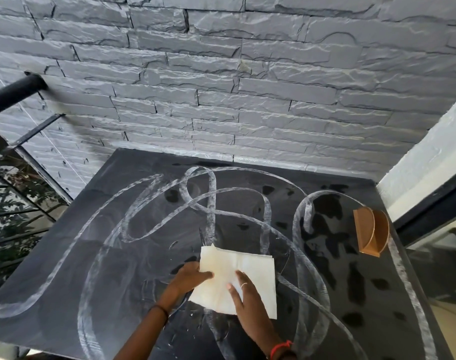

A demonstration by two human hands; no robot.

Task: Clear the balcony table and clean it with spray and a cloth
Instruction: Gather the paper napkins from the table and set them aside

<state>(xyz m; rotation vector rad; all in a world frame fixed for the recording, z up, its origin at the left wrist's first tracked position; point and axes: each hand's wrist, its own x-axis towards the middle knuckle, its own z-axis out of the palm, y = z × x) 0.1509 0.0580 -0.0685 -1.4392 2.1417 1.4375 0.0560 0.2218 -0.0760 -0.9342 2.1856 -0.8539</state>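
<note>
Fingers, right hand: straight and slightly apart, laid flat on top of the cloth, clamped on nothing. One finger wears a thin ring. The forearm rises from below the fingers at a steep slant, with a red thread at the wrist.

Thumb, left hand: pressed down on the cloth's edge just beside the right fingers. The other left fingers appear curled around or under that edge, pinching it, though the fold hides them. The wrist is bent towards the right hand, with a dark band on it, and the forearm slants down and away.

Cloth: pale, squarish, creased, yellowed near the left thumb. It lies flat on the table, directly under both hands.

Table: dark slab, its surface crossed by looping white streaks on all sides of the fingers. Darker wet-looking patches lie beyond and beside the right fingers.

Wooden holder: brown, round-topped, upright at the table edge, well apart from the right fingers, on their outer side.

Stone wall: grey, beyond the fingertips, behind the table.

Black railing: far out past the left hand.
</note>
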